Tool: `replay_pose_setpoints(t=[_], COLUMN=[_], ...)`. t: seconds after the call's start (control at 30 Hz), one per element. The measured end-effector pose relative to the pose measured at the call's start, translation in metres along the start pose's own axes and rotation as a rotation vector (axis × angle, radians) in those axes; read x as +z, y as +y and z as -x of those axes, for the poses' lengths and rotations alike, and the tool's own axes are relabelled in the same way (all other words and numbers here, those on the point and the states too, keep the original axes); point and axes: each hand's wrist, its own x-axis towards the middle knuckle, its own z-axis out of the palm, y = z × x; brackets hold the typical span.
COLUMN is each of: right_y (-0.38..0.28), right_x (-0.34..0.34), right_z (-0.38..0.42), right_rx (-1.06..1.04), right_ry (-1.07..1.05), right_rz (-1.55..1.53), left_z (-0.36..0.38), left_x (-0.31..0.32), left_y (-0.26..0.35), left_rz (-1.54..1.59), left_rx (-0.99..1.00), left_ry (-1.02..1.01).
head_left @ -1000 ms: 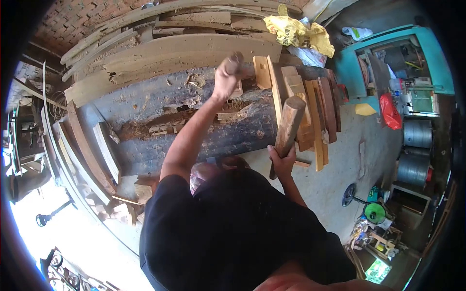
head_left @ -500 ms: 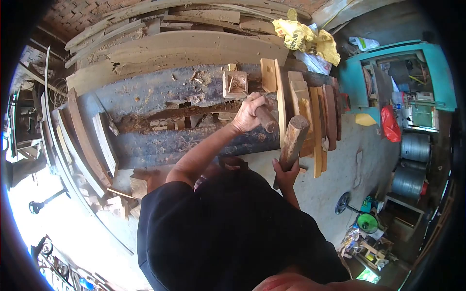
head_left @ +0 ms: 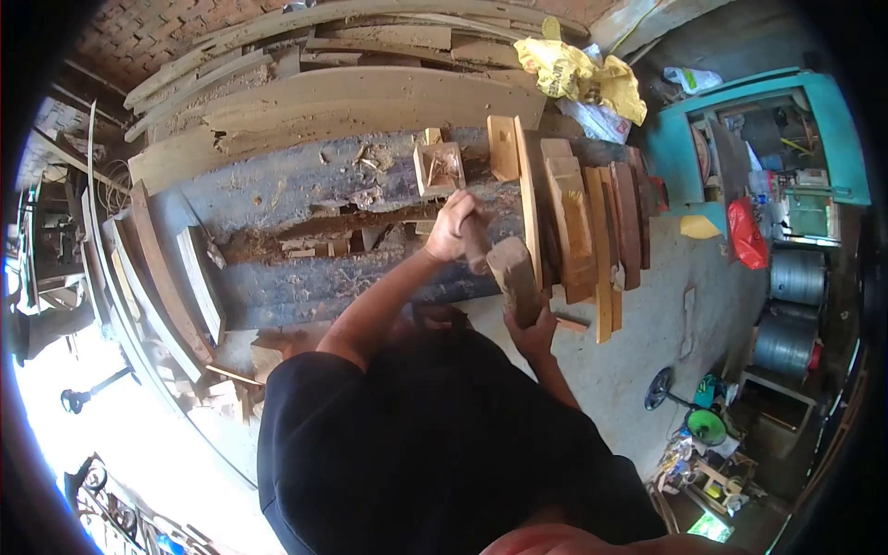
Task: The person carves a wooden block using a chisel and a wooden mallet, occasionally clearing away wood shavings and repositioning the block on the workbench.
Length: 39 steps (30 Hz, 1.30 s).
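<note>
My left hand (head_left: 448, 231) is wrapped round the wooden handle of a chisel (head_left: 475, 250), whose blade end points away from me at a small hollowed wooden block (head_left: 423, 176). Wood chips lie in the block's square recess. In my right hand (head_left: 533, 329) is a thick wooden mallet (head_left: 513, 270), like a plain club. Its blunt head is right by the butt of the chisel handle. Under the block is a dark, worn timber bench (head_left: 305, 208) with a long ragged gap along its middle.
Several boards (head_left: 573, 217) lie across the bench to the right, beside an upright-looking plank (head_left: 503, 148). Curved planks (head_left: 351, 97) are stacked behind. More curved pieces (head_left: 166, 259) lie at the left. A teal cabinet (head_left: 837, 139) and a fan (head_left: 705, 425) stand at the right.
The mallet has swung left and down, its head now close to the chisel handle. My left hand and the chisel sit slightly further left and lower, as the view has shifted a little.
</note>
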Motion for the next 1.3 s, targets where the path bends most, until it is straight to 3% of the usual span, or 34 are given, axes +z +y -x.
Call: replay_pose_setpoints(t=[0.13, 0.17, 0.27, 0.3, 0.37, 0.4, 0.43, 0.57, 0.67, 0.73, 0.8, 0.9, 0.97, 1.2, 1.27, 1.3], right_y=[-0.024, -0.015, -0.018, -0.034, -0.039, -0.039, -0.039, -0.030, -0.005, 0.037, 0.063, 0.072, 0.073, 0.029, 0.020, 0.013], right_x=[-0.013, -0.011, 0.005, 0.008, 0.010, 0.011, 0.011, 0.012, 0.016, 0.038, 0.058, 0.083, 0.095, 0.080, 0.079, 0.080], right_z=[0.002, -0.002, -0.021, -0.030, -0.032, -0.030, -0.028, -0.040, -0.047, -0.040, -0.034, -0.033, -0.038, -0.072, -0.091, -0.106], right_rx=[-0.075, -0.225, -0.248, -0.156, -0.066, 0.142, 0.352, 0.468, 0.386, 0.344, 0.300, 0.176, 0.142, 0.351, 0.011, 0.007], right_ry=[0.106, 0.039, 0.016, 0.025, 0.033, 0.033, 0.034, 0.030, -0.090, -0.108, -0.140, -0.061, -0.086, -0.248, -0.094, -0.094], right_rz=[-0.118, -0.098, -0.150, -0.154, -0.156, -0.338, -0.519, -0.496, -0.297, -0.150, -0.001, 0.132, 0.453, 0.490, 0.323, 0.328], left_z=[0.005, 0.002, -0.001, -0.008, -0.015, -0.040, -0.058, -0.092, -0.093, -0.092, -0.089, -0.067, -0.046, -0.004, -0.003, -0.005], left_x=[-0.009, -0.010, -0.009, -0.021, -0.014, -0.029, -0.039, -0.064, -0.069, -0.080, -0.094, -0.107, -0.113, -0.097, -0.089, -0.085], left_y=[0.008, 0.006, 0.001, 0.009, -0.025, -0.004, -0.001, -0.019, -0.013, 0.003, 0.012, -0.011, -0.037, -0.072, -0.075, -0.078], left_rz=[-0.017, -0.007, -0.018, 0.175, 0.489, 0.350, 0.436, 0.510, 0.687, 0.603, 0.363, 0.134, -0.101, -0.272, -0.159, -0.124], left_rx=[-0.035, -0.072, -0.091, -0.104, -0.457, -0.402, -0.480, -0.621, -0.520, -0.559, -0.718, -0.818, -0.877, -0.812, -0.822, -0.843], left_ry=[-0.059, -0.085, -0.106, -0.100, 0.088, 0.142, 0.250, 0.461, 0.469, 0.448, 0.319, 0.196, 0.115, 0.031, 0.062, 0.089])
